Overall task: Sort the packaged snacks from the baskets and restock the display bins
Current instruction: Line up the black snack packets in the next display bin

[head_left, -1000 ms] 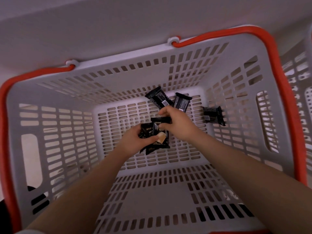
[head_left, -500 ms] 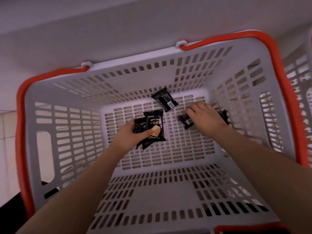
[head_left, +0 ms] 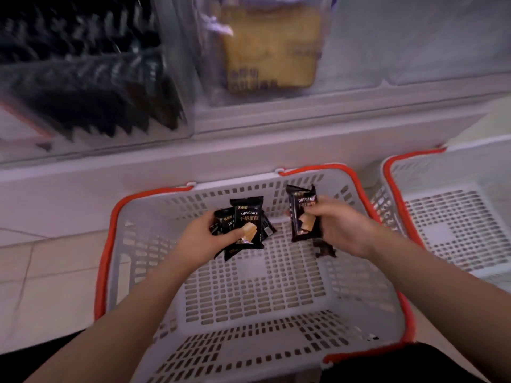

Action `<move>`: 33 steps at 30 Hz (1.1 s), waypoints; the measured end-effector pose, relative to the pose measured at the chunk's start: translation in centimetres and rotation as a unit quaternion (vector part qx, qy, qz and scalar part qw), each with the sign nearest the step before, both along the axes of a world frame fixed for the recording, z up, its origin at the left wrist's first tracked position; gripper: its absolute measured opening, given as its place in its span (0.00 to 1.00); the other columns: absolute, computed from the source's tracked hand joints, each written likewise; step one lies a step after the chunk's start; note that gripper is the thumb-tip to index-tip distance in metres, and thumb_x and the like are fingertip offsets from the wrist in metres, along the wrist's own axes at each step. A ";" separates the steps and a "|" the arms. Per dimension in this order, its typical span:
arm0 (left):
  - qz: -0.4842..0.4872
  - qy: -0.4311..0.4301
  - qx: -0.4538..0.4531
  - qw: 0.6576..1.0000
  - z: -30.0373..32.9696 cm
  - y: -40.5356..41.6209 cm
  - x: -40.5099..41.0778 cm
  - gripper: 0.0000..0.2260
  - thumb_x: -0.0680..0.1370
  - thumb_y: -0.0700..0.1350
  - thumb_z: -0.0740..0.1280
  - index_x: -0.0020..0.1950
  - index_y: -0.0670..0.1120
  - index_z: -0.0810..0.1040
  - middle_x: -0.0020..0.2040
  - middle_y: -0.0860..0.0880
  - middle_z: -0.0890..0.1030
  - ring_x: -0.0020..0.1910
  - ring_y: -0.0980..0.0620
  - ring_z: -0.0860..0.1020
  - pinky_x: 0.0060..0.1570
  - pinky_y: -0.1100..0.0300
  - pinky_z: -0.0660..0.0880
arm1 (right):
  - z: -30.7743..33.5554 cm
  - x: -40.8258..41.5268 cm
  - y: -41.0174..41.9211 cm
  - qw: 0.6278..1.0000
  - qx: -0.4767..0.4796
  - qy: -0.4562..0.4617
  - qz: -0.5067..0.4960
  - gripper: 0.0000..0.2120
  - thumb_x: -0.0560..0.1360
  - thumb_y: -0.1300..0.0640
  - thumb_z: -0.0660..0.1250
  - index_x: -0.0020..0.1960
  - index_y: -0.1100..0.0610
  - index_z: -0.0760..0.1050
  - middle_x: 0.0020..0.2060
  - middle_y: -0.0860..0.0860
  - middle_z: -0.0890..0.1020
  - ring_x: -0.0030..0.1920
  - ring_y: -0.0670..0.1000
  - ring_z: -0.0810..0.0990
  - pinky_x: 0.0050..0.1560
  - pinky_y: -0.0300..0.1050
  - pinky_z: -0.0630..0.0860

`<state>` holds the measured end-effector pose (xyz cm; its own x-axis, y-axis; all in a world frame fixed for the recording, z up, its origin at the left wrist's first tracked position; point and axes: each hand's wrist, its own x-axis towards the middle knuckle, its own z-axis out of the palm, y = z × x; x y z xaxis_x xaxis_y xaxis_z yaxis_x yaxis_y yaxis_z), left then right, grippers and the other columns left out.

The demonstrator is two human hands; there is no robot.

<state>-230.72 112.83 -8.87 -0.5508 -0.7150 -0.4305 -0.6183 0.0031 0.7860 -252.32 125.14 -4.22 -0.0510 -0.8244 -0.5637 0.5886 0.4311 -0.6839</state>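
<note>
A grey slotted basket (head_left: 143, 277) with a red rim sits on the floor below me. My left hand (head_left: 203, 234) grips a fan of several black snack packets (head_left: 247, 225) over the basket's far half. My right hand (head_left: 341, 226) grips more black packets (head_left: 302, 217), the front one upright; another dark packet hangs beneath the hand. Both hands are lifted above the basket floor, which shows no loose packets.
Clear display bins stand above the white ledge: one at the left filled with black packets (head_left: 91, 87), one in the middle holding yellow-brown packets (head_left: 271, 48). A second grey basket (head_left: 453, 217) with a red rim stands at the right. Tiled floor (head_left: 49, 272) lies at the left.
My right hand picked up the last loose packets from the basket floor and lifted them. Both hands rose, and my view tilted up, bringing the display bins and the second basket into view.
</note>
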 end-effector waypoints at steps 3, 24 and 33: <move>-0.028 0.010 -0.089 0.996 4.1 -0.5 0.5 0.20 0.67 0.55 0.75 0.56 0.52 0.77 0.49 0.58 0.81 0.49 0.59 0.79 0.50 0.63 0.74 | 4.4 1.2 0.2 0.993 -0.048 0.103 0.033 0.13 0.76 0.73 0.56 0.51 0.58 0.74 0.37 0.50 0.83 0.36 0.44 0.82 0.39 0.36 0.78; -0.004 0.221 -0.082 0.972 17.0 0.8 6.5 0.07 0.77 0.44 0.65 0.51 0.56 0.73 0.48 0.59 0.80 0.42 0.70 0.76 0.41 0.73 0.72 | 12.6 12.5 -1.9 0.958 -0.138 0.150 -0.204 0.05 0.77 0.61 0.63 0.47 0.56 0.78 0.35 0.50 0.83 0.37 0.47 0.82 0.35 0.39 0.77; -0.041 0.324 0.001 0.945 18.1 1.1 6.7 0.15 0.78 0.34 0.59 0.53 0.55 0.73 0.42 0.60 0.82 0.42 0.68 0.78 0.41 0.75 0.72 | 11.6 15.1 -2.5 0.911 -0.167 0.349 -0.141 0.14 0.80 0.64 0.57 0.59 0.47 0.70 0.49 0.43 0.83 0.48 0.39 0.81 0.44 0.31 0.75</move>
<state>-224.07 113.90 9.21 -0.7524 -0.6586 0.0157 -0.0043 0.0287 0.9996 -237.24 122.63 7.42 -0.5378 -0.8424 -0.0319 0.0143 0.0287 -0.9995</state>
